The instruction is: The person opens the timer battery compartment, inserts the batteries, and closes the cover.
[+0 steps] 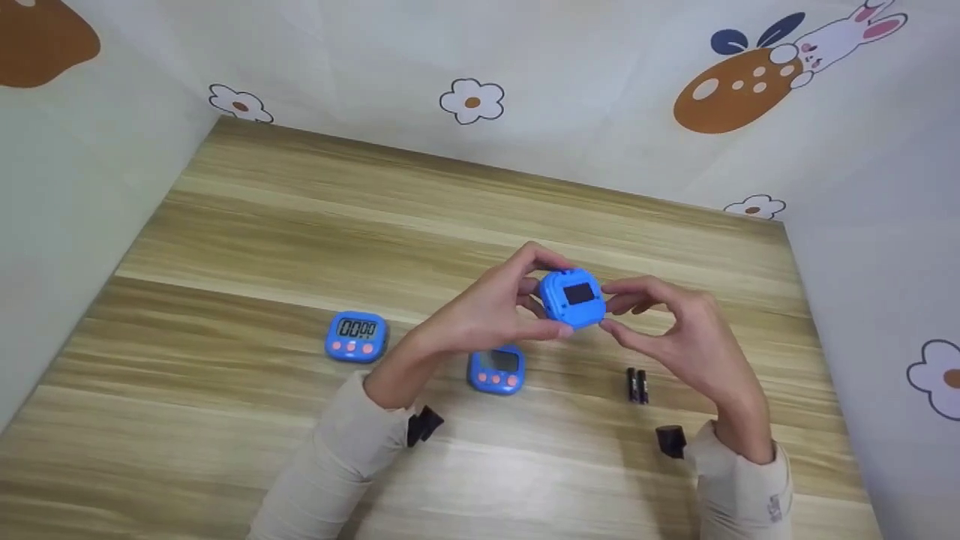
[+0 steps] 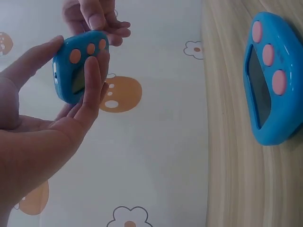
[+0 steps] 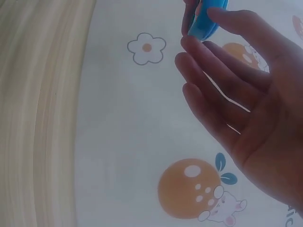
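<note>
A blue kitchen timer (image 1: 556,309) is held up over the table, its back with a dark rectangle facing the head camera. My left hand (image 1: 484,307) grips it by the left side, thumb at the lower edge and fingers at the upper. On the opposite edge, my right hand (image 1: 697,341) pinches a corner between thumb and fingertips. Orange buttons and part of the screen show on the timer's front (image 2: 75,56) in the left wrist view. Only a side of the timer (image 3: 205,23) appears in the right wrist view.
A second blue timer (image 1: 496,381) lies below the left hand, its screen blank. Further left, another timer (image 1: 356,349) displays 00:00. Two dark batteries (image 1: 637,385) lie side by side near the right wrist. Patterned walls (image 1: 375,97) close off the wood-grain table (image 1: 300,240).
</note>
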`<state>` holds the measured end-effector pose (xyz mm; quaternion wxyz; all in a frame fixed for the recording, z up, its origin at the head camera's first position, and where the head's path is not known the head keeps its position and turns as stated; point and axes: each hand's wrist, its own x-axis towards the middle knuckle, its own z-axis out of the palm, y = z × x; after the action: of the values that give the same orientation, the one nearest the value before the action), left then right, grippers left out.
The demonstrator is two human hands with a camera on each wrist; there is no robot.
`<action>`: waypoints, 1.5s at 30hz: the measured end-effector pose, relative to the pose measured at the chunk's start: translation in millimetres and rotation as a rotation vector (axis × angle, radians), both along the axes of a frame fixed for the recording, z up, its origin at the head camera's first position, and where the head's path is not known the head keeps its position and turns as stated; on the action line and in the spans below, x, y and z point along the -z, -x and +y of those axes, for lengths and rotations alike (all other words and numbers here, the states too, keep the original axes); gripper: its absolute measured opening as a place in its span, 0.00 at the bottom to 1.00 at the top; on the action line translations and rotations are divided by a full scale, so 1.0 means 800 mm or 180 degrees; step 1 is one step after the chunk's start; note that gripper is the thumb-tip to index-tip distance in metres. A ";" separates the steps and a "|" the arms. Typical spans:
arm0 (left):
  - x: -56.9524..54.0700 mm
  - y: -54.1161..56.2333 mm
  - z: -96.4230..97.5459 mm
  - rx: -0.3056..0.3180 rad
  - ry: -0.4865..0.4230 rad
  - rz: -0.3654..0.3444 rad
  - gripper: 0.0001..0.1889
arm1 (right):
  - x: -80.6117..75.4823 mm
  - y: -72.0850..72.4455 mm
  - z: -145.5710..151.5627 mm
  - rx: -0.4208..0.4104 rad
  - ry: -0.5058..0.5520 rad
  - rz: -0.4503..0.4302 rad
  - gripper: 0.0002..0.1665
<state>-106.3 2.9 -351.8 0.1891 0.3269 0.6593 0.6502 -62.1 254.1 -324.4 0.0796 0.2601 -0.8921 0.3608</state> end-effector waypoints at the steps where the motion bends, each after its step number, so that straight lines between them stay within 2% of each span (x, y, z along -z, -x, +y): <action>1: 0.001 0.000 0.001 -0.0075 0.0030 -0.0013 0.37 | 0.000 -0.001 -0.001 0.0009 0.0019 -0.0016 0.22; 4: 0.003 -0.002 0.006 -0.0317 0.0219 0.0046 0.41 | -0.003 -0.003 -0.005 -0.0067 0.0061 -0.0093 0.23; 9: 0.006 -0.009 0.016 -0.0675 0.0601 0.0262 0.43 | 0.009 0.000 -0.002 -0.0289 0.0040 -0.0330 0.39; 12: 0.006 -0.015 0.021 -0.0833 0.0689 0.0338 0.44 | 0.013 0.002 -0.006 -0.0311 0.0006 -0.0312 0.42; 16: 0.006 -0.020 0.026 -0.0970 0.0706 0.0423 0.44 | 0.016 0.004 -0.009 -0.0274 -0.0006 -0.0253 0.42; 20: 0.005 -0.020 0.025 -0.0951 0.0702 0.0432 0.44 | 0.017 0.004 -0.008 -0.0255 -0.0024 -0.0229 0.43; 23: 0.004 -0.019 0.024 -0.0777 0.0505 0.0169 0.40 | 0.018 0.005 -0.008 -0.0255 -0.0024 -0.0185 0.43; 28: 0.002 -0.020 0.024 -0.0461 0.0038 -0.0684 0.28 | 0.011 0.001 -0.018 -0.0278 0.0026 -0.0158 0.44; 31: 0.002 -0.022 0.027 -0.0471 -0.0090 -0.1012 0.25 | 0.000 -0.006 -0.029 -0.0299 0.0076 -0.0141 0.43; 36: 0.001 -0.025 0.032 -0.0557 -0.0350 -0.1451 0.23 | -0.014 -0.011 -0.039 -0.0341 0.0125 -0.0096 0.41; 41: 0.002 -0.026 0.034 -0.0456 -0.0764 -0.1855 0.22 | -0.014 -0.011 -0.040 -0.0346 0.0120 -0.0092 0.43; 45: 0.003 -0.026 0.034 -0.0434 -0.0919 -0.1977 0.23 | -0.013 -0.012 -0.041 -0.0319 0.0121 -0.0107 0.42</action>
<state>-85.2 30.4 -353.9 0.2886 0.0921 0.4918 0.8163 -52.3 221.7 -314.1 0.0513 0.2968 -0.8721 0.3855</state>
